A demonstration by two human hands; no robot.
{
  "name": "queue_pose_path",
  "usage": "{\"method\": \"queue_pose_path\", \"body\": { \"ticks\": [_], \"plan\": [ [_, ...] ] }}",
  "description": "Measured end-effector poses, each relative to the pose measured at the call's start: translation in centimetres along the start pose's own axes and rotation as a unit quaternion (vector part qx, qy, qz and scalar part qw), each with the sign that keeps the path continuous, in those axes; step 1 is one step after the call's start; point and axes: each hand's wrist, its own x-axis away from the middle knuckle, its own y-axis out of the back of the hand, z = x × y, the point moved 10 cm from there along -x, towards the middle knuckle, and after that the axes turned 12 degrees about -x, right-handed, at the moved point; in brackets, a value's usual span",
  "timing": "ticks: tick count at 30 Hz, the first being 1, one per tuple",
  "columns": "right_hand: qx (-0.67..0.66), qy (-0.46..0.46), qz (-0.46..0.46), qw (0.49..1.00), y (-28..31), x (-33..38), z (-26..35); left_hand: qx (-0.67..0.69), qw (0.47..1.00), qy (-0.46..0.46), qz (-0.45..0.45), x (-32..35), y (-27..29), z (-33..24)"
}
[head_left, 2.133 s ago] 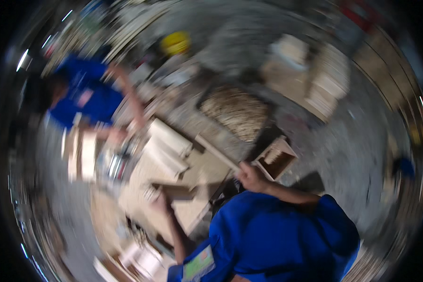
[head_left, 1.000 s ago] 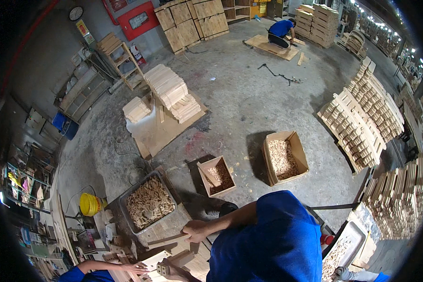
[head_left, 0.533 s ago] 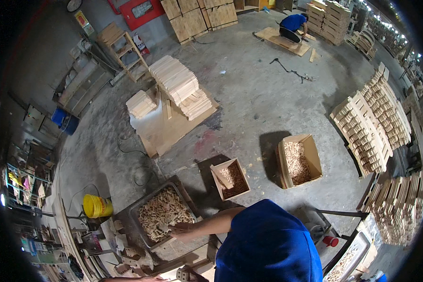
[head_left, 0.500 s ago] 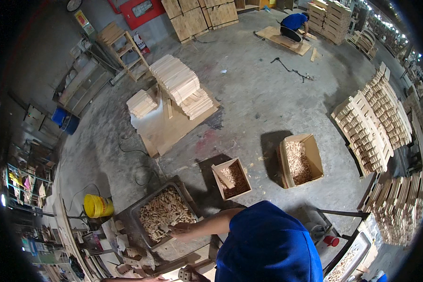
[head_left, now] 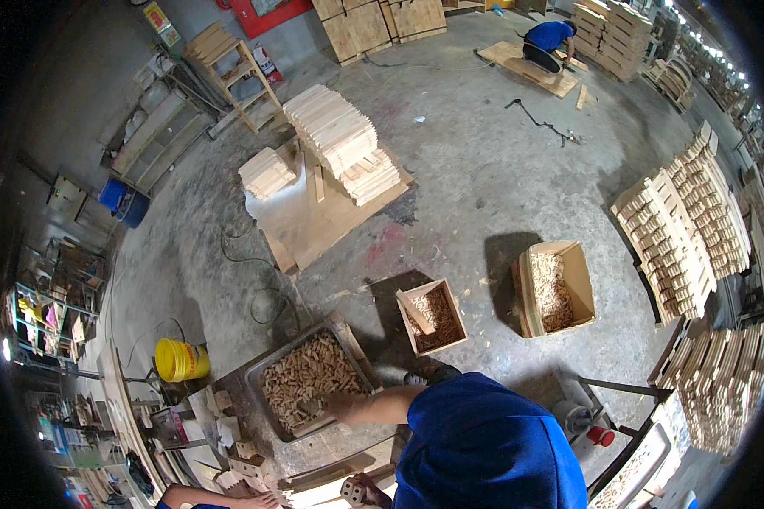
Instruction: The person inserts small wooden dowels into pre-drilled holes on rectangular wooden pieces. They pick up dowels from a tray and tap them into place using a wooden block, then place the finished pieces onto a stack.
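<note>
From my blue-sleeved shoulder, my right arm reaches left to a grey tray (head_left: pixel 258 386) heaped with short wooden dowels (head_left: pixel 310 382). My right hand (head_left: pixel 345 408) is over the tray's near right side; its fingers are blurred against the dowels, so their grip is unclear. Below it, close to the lower edge, my left hand (head_left: pixel 370 490) is closed on a small wooden block (head_left: pixel 352 489) with round holes. My body hides most of that arm. The forearm at the lower left belongs to another person, whose hand (head_left: pixel 259 500) lies beside pale wooden pieces.
Drilled wooden blocks (head_left: pixel 246 462) lie left of the tray, near a yellow bucket (head_left: pixel 181 360). On the floor stand a wooden box (head_left: pixel 460 318) and a carton (head_left: pixel 587 284) holding dowels. Stacked wooden parts (head_left: pixel 331 127) lie farther off; a person (head_left: pixel 547 38) crouches at the back.
My right hand has drawn back to the right across the dowels. The block in my left hand has shifted slightly right and up. The other person's hand has moved left. The view has shifted a little.
</note>
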Motion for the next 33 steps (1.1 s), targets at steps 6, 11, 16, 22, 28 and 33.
{"method": "queue_pose_path", "body": {
  "ticks": [6, 11, 16, 22, 28, 33],
  "plan": [
    [0.134, 0.074, -0.026, 0.988, 5.0, -0.7, 4.7, 0.067, 0.997, -0.022, 0.021, -1.9, -1.9, -0.6],
    [0.275, 0.112, 0.048, 0.954, 0.7, -0.6, 4.8, 0.072, 0.997, 0.029, 0.006, 0.4, -0.4, 1.6],
    [0.296, 0.162, 0.016, 0.941, 3.5, -4.2, 5.0, 0.1, 0.995, 0.005, 0.022, -1.5, -1.3, 0.1],
    [0.403, 0.146, 0.109, 0.897, -2.8, -1.8, 1.9, 0.116, 0.985, 0.128, -0.011, 2.9, 0.4, 4.8],
    [0.365, 0.153, 0.033, 0.918, 3.2, -6.7, 4.0, 0.229, 0.968, 0.103, 0.008, -1.6, -1.6, 3.2],
    [0.465, 0.096, 0.146, 0.868, -2.6, -3.7, 0.9, 0.177, 0.979, 0.102, -0.023, 1.8, 0.7, 4.8]
  ]
}}
